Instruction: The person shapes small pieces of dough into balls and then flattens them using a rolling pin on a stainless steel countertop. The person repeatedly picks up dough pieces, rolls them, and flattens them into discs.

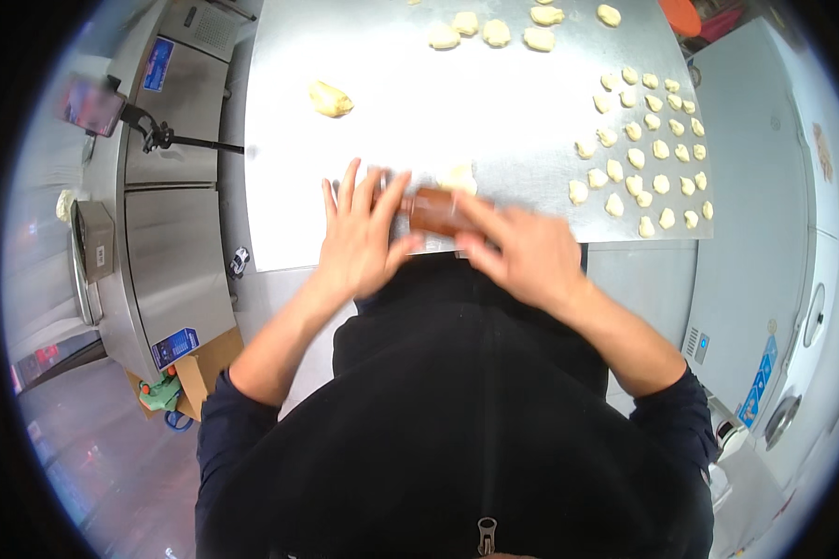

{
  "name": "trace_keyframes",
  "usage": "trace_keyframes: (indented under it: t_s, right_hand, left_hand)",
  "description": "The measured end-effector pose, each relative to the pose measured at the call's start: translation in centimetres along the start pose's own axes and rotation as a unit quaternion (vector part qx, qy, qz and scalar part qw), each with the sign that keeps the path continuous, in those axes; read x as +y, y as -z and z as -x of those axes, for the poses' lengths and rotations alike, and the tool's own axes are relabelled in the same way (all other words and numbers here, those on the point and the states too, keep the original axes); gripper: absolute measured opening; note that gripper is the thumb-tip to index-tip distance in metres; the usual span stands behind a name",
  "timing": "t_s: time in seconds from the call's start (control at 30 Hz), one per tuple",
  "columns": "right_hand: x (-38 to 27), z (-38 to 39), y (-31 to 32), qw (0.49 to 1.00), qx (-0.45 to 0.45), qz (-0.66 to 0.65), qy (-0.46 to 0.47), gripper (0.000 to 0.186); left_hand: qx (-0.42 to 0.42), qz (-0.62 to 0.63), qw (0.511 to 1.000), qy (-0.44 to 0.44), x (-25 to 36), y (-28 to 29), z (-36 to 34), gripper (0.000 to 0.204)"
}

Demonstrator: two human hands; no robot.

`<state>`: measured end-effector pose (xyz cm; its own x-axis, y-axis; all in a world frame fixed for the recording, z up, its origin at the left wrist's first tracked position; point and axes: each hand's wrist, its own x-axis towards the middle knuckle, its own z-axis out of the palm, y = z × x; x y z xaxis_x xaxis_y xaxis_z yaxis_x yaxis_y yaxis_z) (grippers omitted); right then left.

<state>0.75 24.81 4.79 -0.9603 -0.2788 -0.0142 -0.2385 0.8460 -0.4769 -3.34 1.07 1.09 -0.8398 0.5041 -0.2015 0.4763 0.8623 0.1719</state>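
Where the rolling pin (pixel 433 212) lies: near the person's edge of the surface (pixel 503 112), slightly tilted, its brown barrel between the two hands and partly blurred.
Left hand (pixel 364 233): palm down over the pin's left end, fingers spread apart and stretched away from the body, thumb held out toward the barrel.
Right hand (pixel 531 252): at the pin's right end, forefinger and thumb pointing in toward the barrel; the blur leaves me unable to tell whether it is clamped on the pin.
Flattened dough (pixel 457 177): a pale piece just beyond the barrel, partly hidden by the pin.
Dough lump (pixel 331 99): a larger yellowish mass by itself, beyond the left hand and well apart from the other pieces.
Small dough pieces (pixel 660 149): many pale bits in loose rows on the right part of the surface, most apart from one another.
Far dough pieces (pixel 496 34): a handful of plumper-looking bits near the top of the view.
Left of the surface: metal cabinets (pixel 177 242), a phone (pixel 95 104) on a black mount, and a cardboard box (pixel 213 368) lower down.
Right of the surface: a tall grey unit (pixel 755 140).
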Motion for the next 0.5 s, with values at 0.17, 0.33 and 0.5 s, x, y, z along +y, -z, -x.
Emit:
trace_keyframes:
  t_s: [0.17,0.33,0.5]
  right_hand:
    - [7.4,-9.1,-1.8,0.936,0.115,-0.275,-0.188,0.061]
    - [10.7,-6.4,-1.3,0.832,0.185,-0.489,-0.184,0.067]
    - [9.2,-4.9,0.0,0.835,0.198,-0.484,-0.172,0.070]
  left_hand:
    - [0.338,0.021,0.940,-0.041,-1.8,-1.5,-11.0,0.062]
    - [0.163,0.070,0.973,-0.147,0.6,-3.0,-11.8,0.058]
    - [0.104,0.002,0.994,-0.034,3.9,-1.7,-13.5,0.079]
